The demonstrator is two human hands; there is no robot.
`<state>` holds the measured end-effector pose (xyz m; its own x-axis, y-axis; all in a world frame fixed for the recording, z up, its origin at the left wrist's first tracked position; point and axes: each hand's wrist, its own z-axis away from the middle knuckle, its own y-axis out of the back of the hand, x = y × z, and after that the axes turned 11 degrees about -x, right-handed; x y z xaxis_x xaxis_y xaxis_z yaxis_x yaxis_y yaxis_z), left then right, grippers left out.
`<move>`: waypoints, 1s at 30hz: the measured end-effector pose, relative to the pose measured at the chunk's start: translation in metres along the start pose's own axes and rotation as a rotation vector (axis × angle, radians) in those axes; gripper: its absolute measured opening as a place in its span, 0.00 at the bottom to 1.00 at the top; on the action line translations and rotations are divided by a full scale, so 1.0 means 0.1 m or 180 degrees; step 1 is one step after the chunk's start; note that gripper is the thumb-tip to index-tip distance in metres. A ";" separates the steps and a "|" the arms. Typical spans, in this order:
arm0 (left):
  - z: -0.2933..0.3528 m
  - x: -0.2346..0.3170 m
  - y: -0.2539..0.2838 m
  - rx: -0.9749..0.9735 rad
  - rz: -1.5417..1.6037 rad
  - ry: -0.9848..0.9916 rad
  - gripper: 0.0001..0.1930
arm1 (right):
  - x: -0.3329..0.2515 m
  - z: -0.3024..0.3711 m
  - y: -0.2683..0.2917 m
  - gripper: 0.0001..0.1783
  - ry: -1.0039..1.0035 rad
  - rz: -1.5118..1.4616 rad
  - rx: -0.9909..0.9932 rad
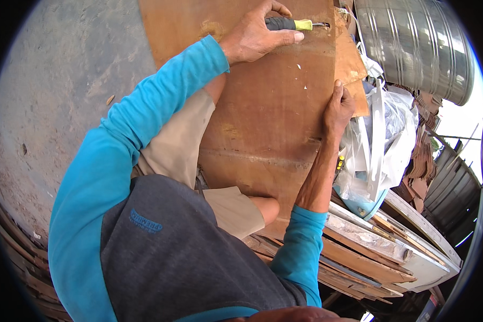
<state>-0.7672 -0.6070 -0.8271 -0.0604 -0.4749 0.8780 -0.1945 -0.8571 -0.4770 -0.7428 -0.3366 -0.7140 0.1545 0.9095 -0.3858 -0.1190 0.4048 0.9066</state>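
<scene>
A large brown wooden board lies in front of me, reaching down past my bent legs. My left hand is closed around the black and yellow-green handle of a screwdriver-like tool. Its short metal shaft points right, with the tip at a small dark slot near the board's right edge. Farther down that same edge, my right hand grips the board, thumb up; its other fingers are partly hidden. A few pale chips lie on the board between my hands.
Right of the board are a thin brown sheet, white plastic bags and a ribbed metal drum. A yellow and black handle shows by my right forearm. Stacked planks lie lower right; grey concrete floor spreads left.
</scene>
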 end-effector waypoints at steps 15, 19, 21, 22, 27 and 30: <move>-0.01 -0.02 0.09 0.0051 -0.0422 0.0057 0.26 | -0.88 -0.78 -0.34 0.23 0.1331 -0.0546 -0.0008; -0.05 -0.16 0.13 0.0529 -0.1806 -0.0954 0.20 | -0.86 -0.77 -0.37 0.21 0.1315 -0.0798 0.0004; -0.02 -0.13 0.08 0.0680 -0.2153 -0.1005 0.18 | -0.84 -0.78 -0.37 0.21 0.1317 -0.0775 0.0017; -0.03 -0.10 0.07 0.0686 -0.2132 -0.1045 0.18 | -0.84 -0.77 -0.37 0.21 0.1291 -0.0746 0.0051; 0.02 -0.01 -0.05 0.0428 -0.1183 -0.0093 0.22 | -0.88 -0.75 -0.36 0.22 0.1126 -0.0838 0.0014; -0.01 -0.10 -0.05 0.0321 -0.0984 0.0079 0.26 | -0.89 -0.76 -0.35 0.22 0.1144 -0.0730 0.0046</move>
<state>-0.7662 -0.5980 -0.8338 -0.0378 -0.1851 0.9820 -0.1093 -0.9760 -0.1881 -0.8267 -0.4242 -0.7244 -0.1767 0.7721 -0.6104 -0.1071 0.6014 0.7917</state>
